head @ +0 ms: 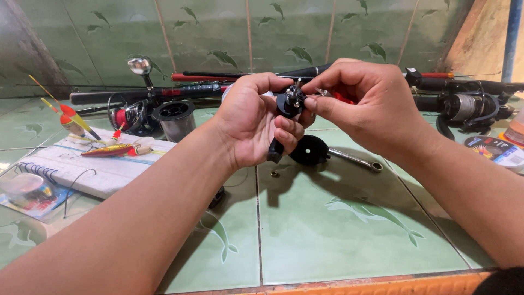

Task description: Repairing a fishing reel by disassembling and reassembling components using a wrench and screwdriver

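My left hand (252, 121) grips a black fishing reel body (287, 105) and holds it up above the green tiled floor. Its black handle stub (274, 150) sticks out below my palm. My right hand (361, 98) pinches a small metal part (320, 92) at the top of the reel, next to its silver shaft. Under my hands a round black reel cover (309, 149) lies on the tiles, with a small metal wrench (357, 160) beside it. A tiny nut or washer (274, 173) rests on the tile near the cover.
To the left lie a white foam board (87, 166) with lures and floats, a spool of line (174, 117) and another reel (129, 116). Fishing rods (207, 77) run along the back. A reel (464, 106) and a line spool (494, 148) sit at the right.
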